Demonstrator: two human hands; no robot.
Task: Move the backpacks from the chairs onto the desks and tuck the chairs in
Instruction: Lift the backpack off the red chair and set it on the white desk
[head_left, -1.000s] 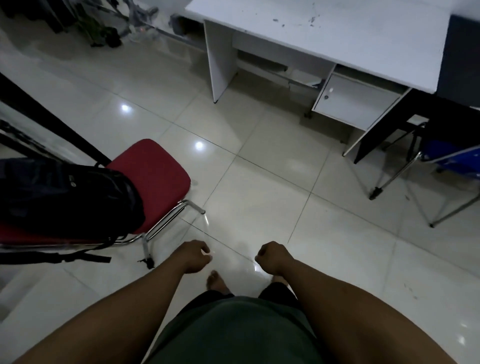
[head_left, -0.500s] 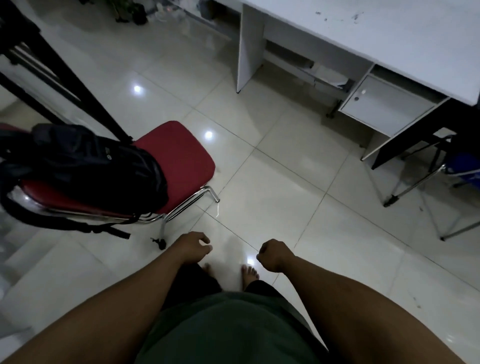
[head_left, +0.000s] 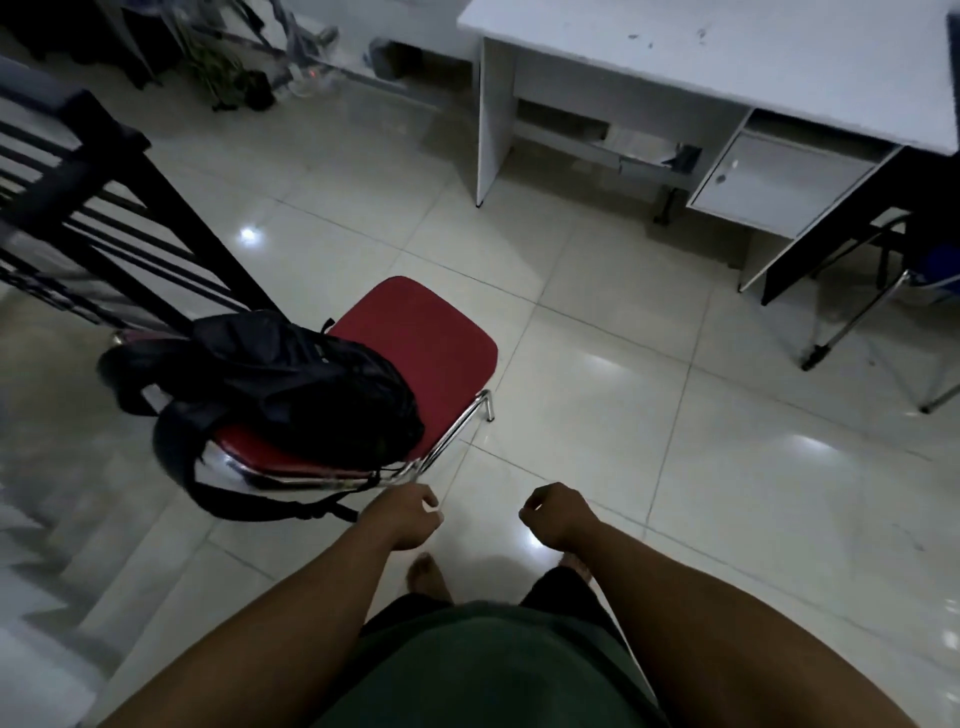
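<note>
A dim room with a glossy pale tile floor (head_left: 597, 415) fills the head view, ceiling lights mirrored in it as small bright spots. Near the middle stands a red chair (head_left: 431, 353) with a padded seat on a chrome frame, and a black backpack (head_left: 306, 384) lies on the left part of that seat, its straps hanging over the near edge. A white desk (head_left: 727, 57) with a small cabinet door under its right end stands at the upper right, well apart from the chair. A black railing (head_left: 104, 208) slants along the left, and the metal legs of a second chair (head_left: 857, 322) show at the right edge. The left hand (head_left: 405, 517) hangs just beside the chair's near corner, fingers curled in a loose fist around nothing. The right hand (head_left: 558, 517) is curled the same way, also empty.
</note>
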